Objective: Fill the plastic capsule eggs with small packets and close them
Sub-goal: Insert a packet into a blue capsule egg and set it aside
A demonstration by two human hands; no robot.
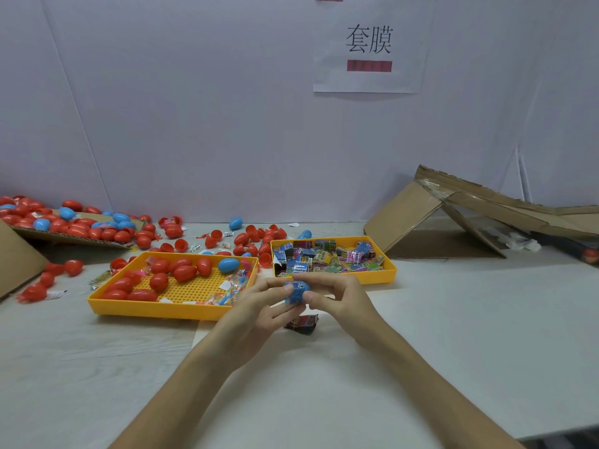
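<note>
Two yellow trays (pixel 155 309) (pixel 379 277), two hands (pixel 259 311) (pixel 337 298), one held blue egg (pixel 297 292), one sign (pixel 369 81).

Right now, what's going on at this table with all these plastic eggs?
A person pinches a blue capsule egg between the left hand and right hand, above the table. A dark packet lies just beneath. The left yellow tray holds mostly red eggs; the right yellow tray holds small packets. Loose eggs lie scattered behind.

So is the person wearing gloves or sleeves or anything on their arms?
No. The left arm and right arm are bare to the picture's edge: no sleeves. The left hand and right hand wear no gloves; no watch, bracelet or ring shows.
</note>
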